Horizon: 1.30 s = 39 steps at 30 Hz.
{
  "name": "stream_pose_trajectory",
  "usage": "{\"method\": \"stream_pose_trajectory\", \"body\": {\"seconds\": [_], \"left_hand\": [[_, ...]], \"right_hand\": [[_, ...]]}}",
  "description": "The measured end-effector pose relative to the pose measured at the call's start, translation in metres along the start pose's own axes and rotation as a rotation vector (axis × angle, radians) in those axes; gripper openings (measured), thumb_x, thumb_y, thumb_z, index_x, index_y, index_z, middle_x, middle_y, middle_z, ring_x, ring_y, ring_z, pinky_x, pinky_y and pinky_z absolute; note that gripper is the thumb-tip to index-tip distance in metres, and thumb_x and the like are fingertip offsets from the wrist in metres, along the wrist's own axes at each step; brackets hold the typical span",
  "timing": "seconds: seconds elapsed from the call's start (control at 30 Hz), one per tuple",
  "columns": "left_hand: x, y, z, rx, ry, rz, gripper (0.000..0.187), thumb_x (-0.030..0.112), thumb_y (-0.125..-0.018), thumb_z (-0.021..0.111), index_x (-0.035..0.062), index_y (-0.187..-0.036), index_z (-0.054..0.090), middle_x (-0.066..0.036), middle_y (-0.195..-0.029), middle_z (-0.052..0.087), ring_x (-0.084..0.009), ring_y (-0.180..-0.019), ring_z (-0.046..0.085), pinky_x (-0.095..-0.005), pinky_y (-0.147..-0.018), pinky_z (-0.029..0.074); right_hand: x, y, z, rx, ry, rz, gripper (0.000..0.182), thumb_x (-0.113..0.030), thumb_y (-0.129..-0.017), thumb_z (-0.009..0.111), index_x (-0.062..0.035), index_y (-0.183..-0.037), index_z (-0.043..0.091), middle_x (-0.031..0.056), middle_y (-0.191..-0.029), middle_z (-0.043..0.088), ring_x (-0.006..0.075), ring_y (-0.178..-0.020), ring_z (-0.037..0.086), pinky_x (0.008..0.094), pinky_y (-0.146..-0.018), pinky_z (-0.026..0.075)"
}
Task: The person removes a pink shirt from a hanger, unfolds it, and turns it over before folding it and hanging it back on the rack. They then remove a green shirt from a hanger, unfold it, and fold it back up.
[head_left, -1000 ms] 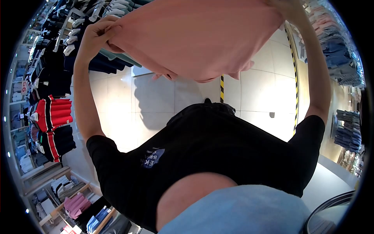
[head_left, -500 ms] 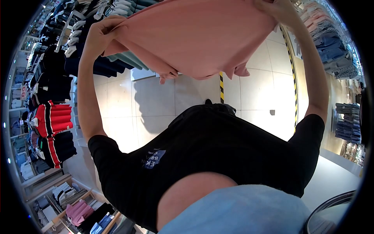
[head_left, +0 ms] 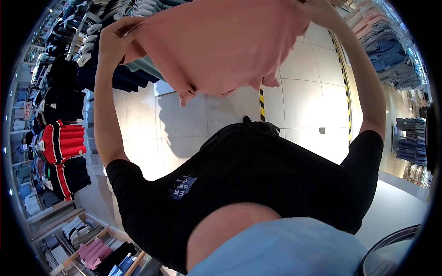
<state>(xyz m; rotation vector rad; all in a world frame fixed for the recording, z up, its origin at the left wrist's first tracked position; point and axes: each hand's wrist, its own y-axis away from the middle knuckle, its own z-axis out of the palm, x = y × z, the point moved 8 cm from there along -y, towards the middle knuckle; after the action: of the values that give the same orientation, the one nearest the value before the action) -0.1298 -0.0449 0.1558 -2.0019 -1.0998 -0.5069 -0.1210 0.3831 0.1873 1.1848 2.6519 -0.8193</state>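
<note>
A pink shirt [head_left: 221, 46] is stretched out in the air in front of me, its top running past the upper edge of the view. My left hand [head_left: 115, 39] is closed on its left side, the cloth pinched between thumb and fingers. At the upper right, my right hand [head_left: 321, 13] grips the opposite side, partly cut off by the frame. The lower edge hangs loose above the floor, with small folded bits of cloth at its two bottom corners.
Racks of dark clothes on white hangers [head_left: 84, 59] stand close at the left, beside red folded tops [head_left: 69, 140]. Folded clothes [head_left: 94, 252] fill a shelf at lower left. Yellow-black tape [head_left: 262, 105] marks the tiled floor [head_left: 184, 115]. Denim stacks [head_left: 410, 140] lie at the right.
The pink shirt has shifted left and hangs slightly lower, its right side drawn inward. My right hand has moved a little left and up; both hands keep their hold.
</note>
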Motion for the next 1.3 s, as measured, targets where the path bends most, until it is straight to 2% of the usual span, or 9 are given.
{"method": "stream_pose_trajectory", "body": {"seconds": [0.1,0.33,0.4,0.5,0.67,0.77,0.9,1.07,1.3], "left_hand": [[0.013,-0.001,0.005,0.016,0.0,0.002,0.026,0.011,-0.095,0.072,0.0061,-0.121,0.074,-0.004,-0.106,0.075,-0.0129,-0.096,0.07,-0.0242,-0.089,0.054],[0.002,-0.012,0.004,0.004,-0.139,0.07,0.024,0.012,-0.105,0.054,0.0044,-0.121,0.071,-0.003,-0.1,0.069,-0.011,-0.092,0.064,-0.0237,-0.084,0.049],[-0.002,-0.013,0.011,-0.004,-0.047,-0.03,0.023,0.01,-0.104,0.052,0.0043,-0.118,0.069,-0.001,-0.101,0.067,-0.0093,-0.09,0.062,-0.0227,-0.083,0.047],[-0.001,-0.016,0.026,-0.036,0.058,-0.047,0.021,0.007,-0.104,0.047,0.0049,-0.111,0.067,0.001,-0.099,0.063,-0.007,-0.088,0.057,-0.0207,-0.082,0.044],[-0.015,-0.026,0.04,-0.135,0.283,-0.02,0.021,0.004,-0.1,0.04,0.0075,-0.104,0.06,0.003,-0.093,0.056,-0.0051,-0.086,0.05,-0.0183,-0.079,0.039],[0.0,-0.024,0.048,-0.185,0.509,-0.049,0.022,0.002,-0.098,0.042,0.0086,-0.107,0.061,0.002,-0.093,0.055,-0.0063,-0.086,0.051,-0.0193,-0.079,0.04],[0.006,-0.018,0.049,-0.159,0.427,-0.093,0.025,0.003,-0.096,0.052,0.0089,-0.117,0.065,0.0,-0.096,0.057,-0.0065,-0.089,0.053,-0.0206,-0.078,0.043],[0.024,-0.013,0.058,-0.216,0.194,-0.002,0.03,0.011,-0.096,0.067,0.0065,-0.126,0.07,0.002,-0.092,0.062,-0.0083,-0.088,0.059,-0.0211,-0.08,0.047],[0.025,-0.012,0.048,-0.243,-0.109,0.01,0.021,0.016,-0.095,0.073,0.0036,-0.112,0.077,-0.001,-0.08,0.068,-0.0116,-0.072,0.062,-0.0223,-0.076,0.052]], "right_hand": [[-0.008,0.0,0.004,0.075,0.122,-0.109,0.02,-0.013,-0.093,0.064,-0.0007,-0.107,0.071,0.0146,-0.09,0.067,0.0242,-0.082,0.065,0.0348,-0.075,0.051],[0.003,-0.008,0.022,-0.003,-0.042,0.171,0.016,-0.011,-0.096,0.055,-0.002,-0.107,0.062,0.0134,-0.094,0.065,0.0237,-0.093,0.062,0.037,-0.084,0.049],[0.012,-0.012,0.033,-0.051,-0.208,0.256,0.015,-0.01,-0.096,0.054,-0.0028,-0.107,0.061,0.0126,-0.095,0.064,0.0234,-0.095,0.062,0.038,-0.087,0.048],[0.013,-0.018,0.04,0.137,-0.201,0.019,0.017,-0.009,-0.096,0.053,-0.0028,-0.108,0.062,0.0105,-0.095,0.065,0.0223,-0.095,0.062,0.0369,-0.088,0.049],[0.003,-0.015,0.044,0.088,-0.367,0.098,0.027,-0.014,-0.091,0.063,-0.0025,-0.115,0.066,0.0109,-0.102,0.07,0.0202,-0.092,0.065,0.0358,-0.085,0.051],[-0.012,-0.011,0.038,0.003,-0.344,0.119,0.033,-0.017,-0.086,0.069,-0.0018,-0.116,0.068,0.0122,-0.102,0.072,0.0198,-0.092,0.066,0.0357,-0.085,0.052],[-0.013,-0.006,0.033,-0.14,-0.124,0.279,0.035,-0.016,-0.083,0.071,0.0011,-0.114,0.069,0.015,-0.097,0.073,0.0202,-0.091,0.067,0.0352,-0.085,0.052],[-0.018,-0.004,0.03,-0.003,-0.198,0.123,0.028,-0.008,-0.083,0.065,0.002,-0.109,0.069,0.0149,-0.096,0.072,0.0195,-0.09,0.067,0.0339,-0.085,0.053],[-0.02,0.0,0.019,0.052,-0.308,0.169,0.023,0.001,-0.085,0.061,0.0015,-0.106,0.068,0.0109,-0.101,0.072,0.0147,-0.097,0.066,0.0297,-0.088,0.052]]}}
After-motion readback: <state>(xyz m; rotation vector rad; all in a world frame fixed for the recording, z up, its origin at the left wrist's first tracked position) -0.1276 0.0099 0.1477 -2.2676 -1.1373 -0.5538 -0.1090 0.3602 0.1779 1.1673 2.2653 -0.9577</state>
